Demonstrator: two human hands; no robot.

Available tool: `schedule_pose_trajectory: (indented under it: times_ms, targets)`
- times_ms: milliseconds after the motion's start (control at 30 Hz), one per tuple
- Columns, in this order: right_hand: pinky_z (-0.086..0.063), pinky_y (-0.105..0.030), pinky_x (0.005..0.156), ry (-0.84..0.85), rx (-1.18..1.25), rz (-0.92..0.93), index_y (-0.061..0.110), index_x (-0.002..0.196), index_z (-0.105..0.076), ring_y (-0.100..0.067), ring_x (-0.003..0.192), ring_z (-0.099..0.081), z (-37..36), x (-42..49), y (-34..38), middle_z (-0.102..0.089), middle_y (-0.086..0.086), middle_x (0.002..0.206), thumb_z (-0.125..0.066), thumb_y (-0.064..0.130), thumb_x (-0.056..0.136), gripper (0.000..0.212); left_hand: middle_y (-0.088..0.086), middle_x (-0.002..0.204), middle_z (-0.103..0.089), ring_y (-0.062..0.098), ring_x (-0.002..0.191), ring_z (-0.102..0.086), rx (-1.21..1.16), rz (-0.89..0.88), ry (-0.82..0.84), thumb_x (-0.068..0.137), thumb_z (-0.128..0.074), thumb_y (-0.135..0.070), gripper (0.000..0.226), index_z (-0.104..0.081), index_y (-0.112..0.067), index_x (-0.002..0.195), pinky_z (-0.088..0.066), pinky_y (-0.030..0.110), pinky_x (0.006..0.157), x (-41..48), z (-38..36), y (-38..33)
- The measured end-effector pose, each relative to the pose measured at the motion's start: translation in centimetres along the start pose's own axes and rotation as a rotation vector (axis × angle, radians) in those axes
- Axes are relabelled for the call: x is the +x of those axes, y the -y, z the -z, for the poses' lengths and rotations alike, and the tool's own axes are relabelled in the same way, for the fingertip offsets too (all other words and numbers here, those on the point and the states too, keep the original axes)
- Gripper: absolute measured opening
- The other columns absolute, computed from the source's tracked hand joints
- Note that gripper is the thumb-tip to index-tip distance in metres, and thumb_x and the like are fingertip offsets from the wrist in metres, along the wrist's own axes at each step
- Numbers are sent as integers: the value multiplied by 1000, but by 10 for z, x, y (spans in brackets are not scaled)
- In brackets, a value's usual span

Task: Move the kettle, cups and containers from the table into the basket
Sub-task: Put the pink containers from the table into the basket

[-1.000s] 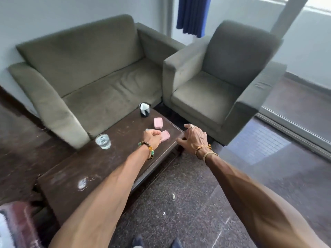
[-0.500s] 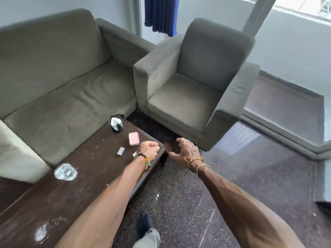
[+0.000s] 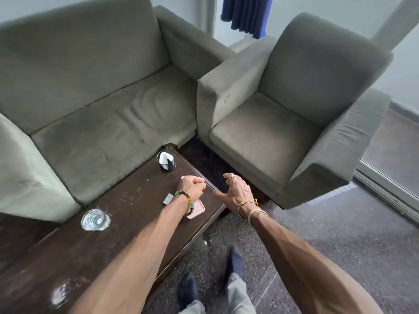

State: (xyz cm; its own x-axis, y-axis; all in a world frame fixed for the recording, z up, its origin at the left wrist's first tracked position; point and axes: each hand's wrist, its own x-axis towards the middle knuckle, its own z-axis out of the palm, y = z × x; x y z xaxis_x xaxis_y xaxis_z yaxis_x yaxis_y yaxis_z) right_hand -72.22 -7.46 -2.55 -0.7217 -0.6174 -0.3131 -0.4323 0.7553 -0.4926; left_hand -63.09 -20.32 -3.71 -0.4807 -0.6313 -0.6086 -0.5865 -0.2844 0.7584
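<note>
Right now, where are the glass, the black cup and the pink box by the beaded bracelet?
glass [image 3: 95, 219]: head view, middle of its open top.
black cup [image 3: 168, 167]: head view, its dark side wall.
pink box [image 3: 198, 209]: head view, its bare top face.

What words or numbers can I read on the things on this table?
No words or numbers can be read in this picture.
The pink container, the black cup and the small grey piece show no letters that can be made out.
The glass is clear and bears no label.
</note>
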Motion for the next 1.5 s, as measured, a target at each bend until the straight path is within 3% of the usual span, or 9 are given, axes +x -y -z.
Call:
schedule_pose_trajectory:
  times_ms: [167, 333, 467, 600, 900, 1033, 1233, 1333, 1500]
  targets:
    - [-46, -38, 97, 160, -35, 69, 19, 133, -50, -27, 117, -57, -48, 39, -11, -59, -6, 127, -71, 48, 80, 64, 11, 83, -64, 20, 72, -59, -35, 99, -107, 84, -65, -4, 11, -67, -10, 93, -52, 27, 66, 37, -1, 35]
    - [-43, -35, 101, 382, -106, 160, 17, 136, -49, -26, 125, -51, -105, 68, -26, -55, -7, 134, -73, 41, 81, 65, 17, 90, -62, 15, 58, -52, -129, 268, -250, 88, -59, 5, 22, -63, 7, 109, -38, 9, 35, 62, -2, 92]
    - [-45, -35, 93, 511, -182, 200, 18, 132, -53, -27, 115, -57, -143, 91, -35, -55, -8, 125, -74, 37, 82, 57, 23, 103, -69, 20, 81, -58, -174, 396, -344, 87, -62, 1, 21, -66, 5, 107, -52, 26, 72, 78, -4, 134]
    - [-40, -34, 95, 599, -258, 209, 13, 136, -47, -29, 118, -55, -166, 114, -43, -50, -11, 129, -69, 31, 89, 55, 25, 111, -66, 31, 96, -64, -276, 484, -403, 85, -64, 1, 29, -63, 4, 114, -53, 40, 92, 90, -12, 161]
    - [-44, -37, 100, 589, -273, 179, 16, 148, -37, -31, 119, -55, -214, 151, -50, -38, -9, 144, -54, 26, 97, 54, 15, 137, -54, 28, 120, -57, -251, 560, -323, 86, -65, -15, 55, -46, -10, 138, -46, 39, 103, 128, -34, 206]
    - [-43, -35, 100, 652, -276, 141, 17, 146, -40, -32, 114, -57, -238, 152, -59, -42, -12, 139, -49, 15, 98, 48, 15, 122, -65, 32, 103, -66, -276, 574, -287, 86, -61, -12, 46, -54, -11, 131, -55, 45, 89, 147, -50, 229]
    - [-46, -35, 96, 594, -263, 115, 20, 135, -51, -29, 110, -59, -236, 132, -54, -49, -9, 134, -45, 12, 98, 38, 19, 106, -66, 34, 93, -66, -567, 607, -413, 83, -45, 11, 43, -62, -8, 118, -55, 50, 89, 136, -40, 226]
    - [-47, -33, 92, 591, -235, 157, 19, 128, -56, -27, 107, -60, -219, 122, -24, -53, -9, 128, -43, 12, 98, 33, 15, 95, -61, 24, 74, -60, -639, 577, -479, 87, -41, 13, 42, -59, -5, 119, -55, 45, 82, 113, -12, 193]
    - [-46, -30, 90, 574, -180, 328, 17, 127, -59, -28, 110, -58, -180, 102, 64, -57, -9, 125, -46, 11, 95, 35, 17, 100, -56, 25, 75, -56, -712, 461, -630, 90, -45, 9, 34, -55, -1, 122, -53, 44, 82, 57, 50, 133]
